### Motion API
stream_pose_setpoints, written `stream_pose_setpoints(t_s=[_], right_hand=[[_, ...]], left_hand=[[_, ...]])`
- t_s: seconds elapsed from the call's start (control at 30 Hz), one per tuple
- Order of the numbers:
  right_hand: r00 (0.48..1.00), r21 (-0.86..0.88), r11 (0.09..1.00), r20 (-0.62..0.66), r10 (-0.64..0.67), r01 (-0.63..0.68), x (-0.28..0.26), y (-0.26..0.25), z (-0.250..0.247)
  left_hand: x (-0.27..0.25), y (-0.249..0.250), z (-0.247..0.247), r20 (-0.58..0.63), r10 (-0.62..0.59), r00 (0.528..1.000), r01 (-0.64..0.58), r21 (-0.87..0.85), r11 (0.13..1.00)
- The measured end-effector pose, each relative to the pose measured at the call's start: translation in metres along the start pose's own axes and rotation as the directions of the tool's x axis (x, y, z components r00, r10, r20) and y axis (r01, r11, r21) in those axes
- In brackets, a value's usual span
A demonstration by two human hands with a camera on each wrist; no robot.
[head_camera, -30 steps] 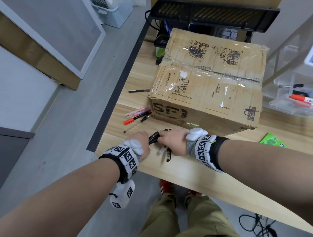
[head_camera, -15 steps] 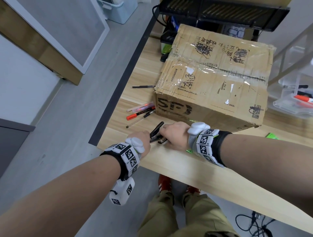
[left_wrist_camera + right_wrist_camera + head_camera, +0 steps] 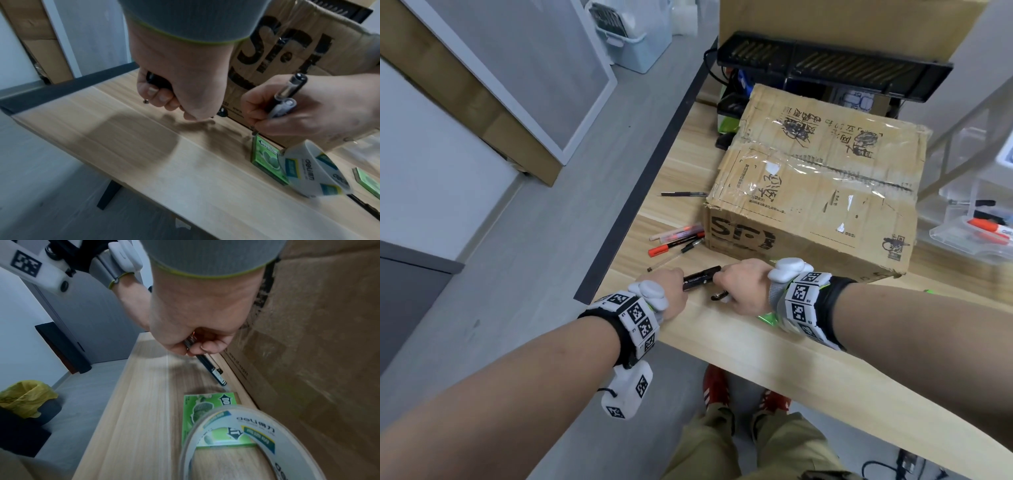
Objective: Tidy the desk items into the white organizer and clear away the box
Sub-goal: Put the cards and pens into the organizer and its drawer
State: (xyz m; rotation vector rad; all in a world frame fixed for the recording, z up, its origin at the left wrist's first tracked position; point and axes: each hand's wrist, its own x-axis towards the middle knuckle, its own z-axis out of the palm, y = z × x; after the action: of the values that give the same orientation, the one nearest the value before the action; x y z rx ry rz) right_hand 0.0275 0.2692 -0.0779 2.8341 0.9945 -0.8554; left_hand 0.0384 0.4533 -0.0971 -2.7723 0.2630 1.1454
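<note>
Both hands sit at the desk's front edge, just before the taped cardboard box [image 3: 815,195]. My left hand [image 3: 671,293] is a fist round the end of a black pen [image 3: 702,277]; a pen tip pokes out below its fingers [image 3: 162,97]. My right hand [image 3: 743,287] grips a bunch of pens [image 3: 287,95], one black and one clear, whose dark barrels [image 3: 211,369] stick out beneath the fingers. Several loose pens [image 3: 678,236] lie left of the box, and a single black pen [image 3: 683,194] lies farther back. The translucent white organizer [image 3: 969,236] stands at the right and holds a red marker.
A tape roll [image 3: 246,443] stands on edge near my right wrist, over a green gum pack [image 3: 207,407]; a second green pack [image 3: 368,183] lies beyond. A black rack [image 3: 832,65] stands behind the box. The desk's dark left edge [image 3: 654,164] drops to the floor.
The pens that lay flat under my right hand are now gathered and lifted, with one black pen bridging the two fists. Both hands have stayed close together in front of the box.
</note>
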Motion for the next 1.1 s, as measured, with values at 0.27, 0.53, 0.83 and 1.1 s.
stream_pose_setpoints(t_s=[0.27, 0.53, 0.83, 1.1], right_hand=[[0.994, -0.002, 1.0, 0.104, -0.024, 0.024, 0.011, -0.009, -0.027], [0.998, -0.051, 0.999, 0.068, -0.005, 0.008, 0.02, -0.012, -0.033], [0.997, -0.075, 0.997, 0.079, -0.002, 0.008, 0.019, -0.009, -0.02], [0.997, -0.082, 0.996, 0.069, -0.023, 0.028, 0.028, -0.007, -0.013]], left_hand=[[-0.006, -0.039, -0.025, -0.006, -0.006, 1.0, 0.007, 0.158, 0.987], [0.009, -0.056, -0.032, -0.158, -0.007, 0.987, 0.011, 0.027, 1.0], [0.042, -0.052, -0.044, -0.198, 0.014, 0.98, -0.019, -0.024, 1.0], [0.061, -0.054, -0.043, -0.157, 0.033, 0.987, -0.029, 0.026, 0.999]])
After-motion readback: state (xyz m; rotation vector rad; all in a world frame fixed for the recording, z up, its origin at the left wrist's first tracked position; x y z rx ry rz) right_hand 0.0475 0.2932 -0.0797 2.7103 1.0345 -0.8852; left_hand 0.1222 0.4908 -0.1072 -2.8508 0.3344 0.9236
